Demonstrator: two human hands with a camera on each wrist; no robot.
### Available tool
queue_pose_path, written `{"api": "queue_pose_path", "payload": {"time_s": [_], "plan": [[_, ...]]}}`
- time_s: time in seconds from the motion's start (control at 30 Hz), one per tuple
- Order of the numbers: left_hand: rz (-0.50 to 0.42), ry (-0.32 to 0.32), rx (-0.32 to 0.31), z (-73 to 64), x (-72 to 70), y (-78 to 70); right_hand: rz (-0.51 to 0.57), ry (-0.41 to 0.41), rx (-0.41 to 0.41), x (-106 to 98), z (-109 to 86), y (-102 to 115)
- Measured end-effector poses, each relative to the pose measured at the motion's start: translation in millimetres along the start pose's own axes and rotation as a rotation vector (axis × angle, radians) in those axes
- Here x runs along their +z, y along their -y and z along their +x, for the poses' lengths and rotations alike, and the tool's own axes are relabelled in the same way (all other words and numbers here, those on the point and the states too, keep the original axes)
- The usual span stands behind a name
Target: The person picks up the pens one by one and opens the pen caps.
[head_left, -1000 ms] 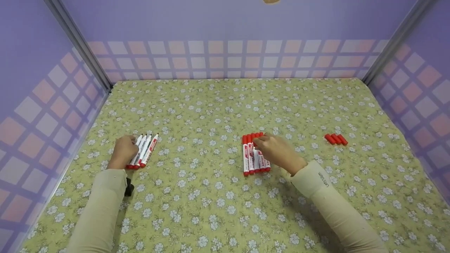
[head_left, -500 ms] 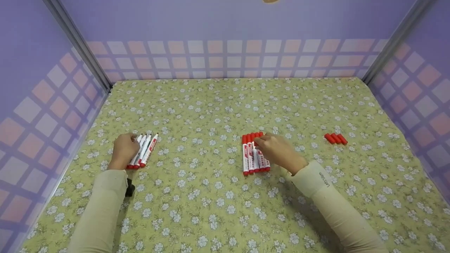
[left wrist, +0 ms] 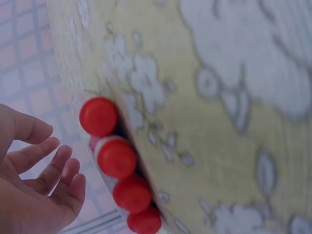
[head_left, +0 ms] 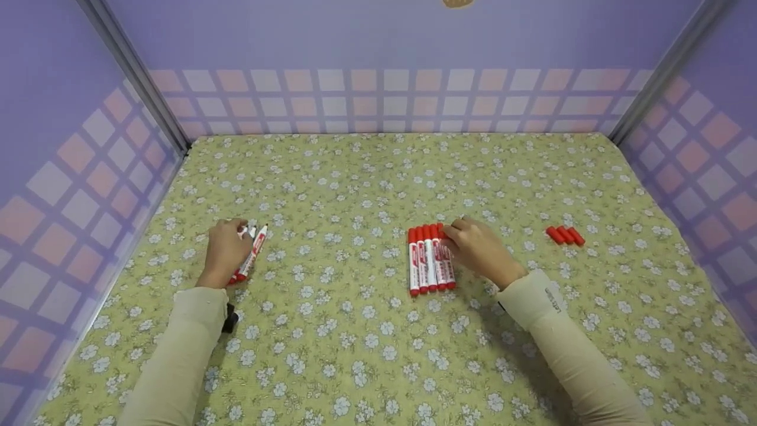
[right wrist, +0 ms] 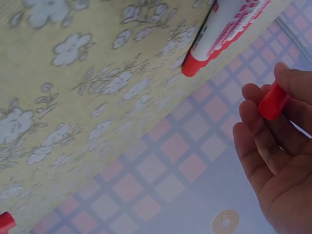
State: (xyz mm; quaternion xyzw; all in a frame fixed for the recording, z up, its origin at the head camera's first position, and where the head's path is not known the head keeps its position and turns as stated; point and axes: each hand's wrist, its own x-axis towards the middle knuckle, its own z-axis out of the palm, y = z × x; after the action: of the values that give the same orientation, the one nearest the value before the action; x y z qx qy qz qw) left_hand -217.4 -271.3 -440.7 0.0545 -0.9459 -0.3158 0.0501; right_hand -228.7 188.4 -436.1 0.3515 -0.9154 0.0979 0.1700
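Observation:
My left hand (head_left: 227, 251) hovers over a row of uncapped white markers (head_left: 255, 251) on the left, covering part of them. In the left wrist view its fingers (left wrist: 62, 168) are loosely bent, thumb apart, beside the markers' red ends (left wrist: 117, 158), with nothing held. Between thumb and fingers my right hand (head_left: 482, 251) pinches a red marker cap (right wrist: 274, 103), its end facing the right wrist camera. Just left of that hand, several capped red-and-white markers (head_left: 431, 269) lie side by side, caps pointing away from me.
Three loose red caps (head_left: 565, 235) lie together on the right side of the table. A flowered yellow-green cloth (head_left: 331, 177) covers the tabletop. Purple walls with checked bands (head_left: 378, 97) enclose the back and both sides.
My left hand has shifted right, now covering more of the uncapped markers. My right hand has drawn slightly right, uncovering more of the capped row.

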Motion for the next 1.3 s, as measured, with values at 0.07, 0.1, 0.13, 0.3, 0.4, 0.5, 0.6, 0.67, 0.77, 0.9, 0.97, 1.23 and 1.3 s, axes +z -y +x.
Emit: {"api": "queue_pose_path", "payload": {"time_s": [0.07,0.1,0.13,0.3,0.4,0.5,0.6,0.67,0.77,0.9,0.97,1.23,1.3], "plan": [[0.002,0.018,0.009,-0.4,3.2,-3.4,0.005,-0.017,0.015,0.6,-2.0,-4.6],[-0.001,0.028,0.017,-0.5,4.7,-5.3,0.007,-0.02,0.026,0.7,-2.9,-6.8],[-0.002,0.036,0.027,-0.4,6.1,-7.0,0.007,-0.02,0.037,0.6,-3.8,-8.7],[-0.014,0.063,0.088,0.0,13.7,-18.0,0.018,0.014,0.126,-0.4,-9.4,-18.3],[-0.016,0.083,0.102,-1.4,20.1,-27.2,0.038,0.038,0.18,-1.3,-13.0,-23.7],[-0.015,0.097,0.116,-4.0,27.6,-38.2,0.046,0.054,0.22,-1.7,-16.1,-29.4],[-0.02,0.114,0.134,-7.5,35.2,-49.7,0.058,0.067,0.258,-1.7,-19.1,-35.6],[-0.03,0.127,0.142,-9.9,40.2,-57.7,0.07,0.078,0.285,-2.1,-21.4,-39.9],[-0.056,0.167,0.15,-13.3,48.3,-69.5,0.073,0.098,0.323,-2.9,-25.3,-46.6],[-0.103,0.218,0.171,-15.9,61.6,-82.3,0.073,0.11,0.362,-4.2,-31.0,-55.8],[-0.126,0.244,0.178,-17.7,68.6,-87.6,0.087,0.115,0.388,-5.3,-34.4,-60.2],[-0.185,0.331,0.209,-23.2,90.7,-113.3,0.101,0.169,0.464,-8.9,-46.3,-79.9],[-0.196,0.353,0.21,-23.9,95.6,-120.3,0.103,0.183,0.481,-11.0,-49.5,-84.3]]}}
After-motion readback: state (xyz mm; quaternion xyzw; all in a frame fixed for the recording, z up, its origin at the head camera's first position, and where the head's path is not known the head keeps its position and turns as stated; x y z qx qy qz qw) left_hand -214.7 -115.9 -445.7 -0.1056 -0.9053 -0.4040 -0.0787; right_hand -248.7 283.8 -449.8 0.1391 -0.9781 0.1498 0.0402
